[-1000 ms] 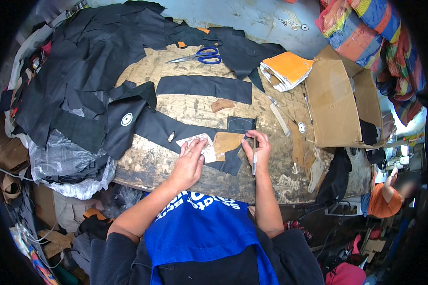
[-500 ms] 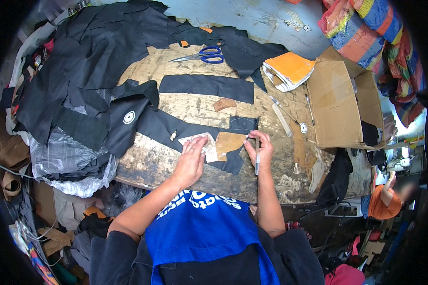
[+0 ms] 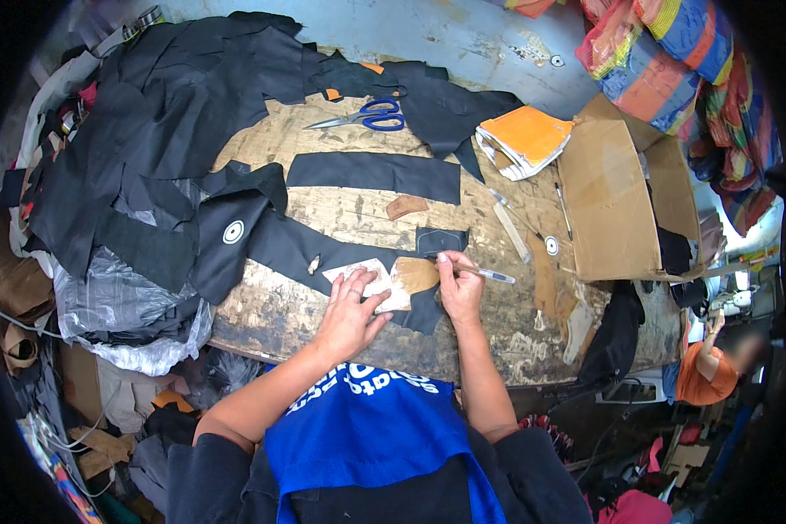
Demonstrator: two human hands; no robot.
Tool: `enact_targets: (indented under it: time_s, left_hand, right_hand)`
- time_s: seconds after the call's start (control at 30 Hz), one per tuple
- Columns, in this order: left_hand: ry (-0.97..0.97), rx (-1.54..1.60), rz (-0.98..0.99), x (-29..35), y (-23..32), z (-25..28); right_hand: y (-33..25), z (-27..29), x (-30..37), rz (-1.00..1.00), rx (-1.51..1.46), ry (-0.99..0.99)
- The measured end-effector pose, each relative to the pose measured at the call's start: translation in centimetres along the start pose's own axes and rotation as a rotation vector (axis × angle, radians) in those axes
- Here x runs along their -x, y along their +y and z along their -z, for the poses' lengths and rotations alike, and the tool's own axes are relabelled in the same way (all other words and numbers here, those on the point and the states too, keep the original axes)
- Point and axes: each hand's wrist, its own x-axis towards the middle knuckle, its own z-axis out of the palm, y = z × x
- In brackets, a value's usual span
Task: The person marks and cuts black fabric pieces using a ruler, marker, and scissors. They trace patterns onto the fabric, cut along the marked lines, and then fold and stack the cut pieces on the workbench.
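Note:
My left hand [image 3: 351,313] lies flat with its fingers spread over a pale and tan pattern piece [image 3: 417,275], pressing it onto a black leather strip [image 3: 297,234]. Between the thumb and fingers of my right hand [image 3: 460,285] is a pen [image 3: 495,275], its clear barrel slanting out to the right. The pen's tip is near the pattern piece's right edge; whether it touches the leather I cannot tell. Just beyond lies a small black leather piece [image 3: 442,240] with a light outline on it. A small brown piece [image 3: 407,207] rests farther back.
Beyond sit a black strip [image 3: 374,173] and blue-handled scissors [image 3: 380,115]. Black leather [image 3: 192,96] is heaped at left, beside plastic wrapping [image 3: 131,306]. An orange-and-white folded cloth [image 3: 526,135] and a cardboard box [image 3: 607,201] stand at right. A person [image 3: 706,371] is farther off.
The pen in my right hand has swung from pointing back toward me to pointing right. My left-hand fingers have spread more on the pattern piece. The whole view has shifted slightly.

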Motion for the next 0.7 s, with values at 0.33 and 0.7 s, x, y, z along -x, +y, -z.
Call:
enact_targets:
  time_s: [0.33,0.7]
  left_hand:
    - [0.032,-0.01,-0.025,-0.2,0.0,0.2]
    - [-0.223,-0.084,-0.031,-4.1,0.1,3.9]
  right_hand:
    - [-0.6,-0.2,-0.2,-0.028,-0.095,0.093]
    - [-4.7,1.8,-1.2,-0.178,-0.519,0.045]
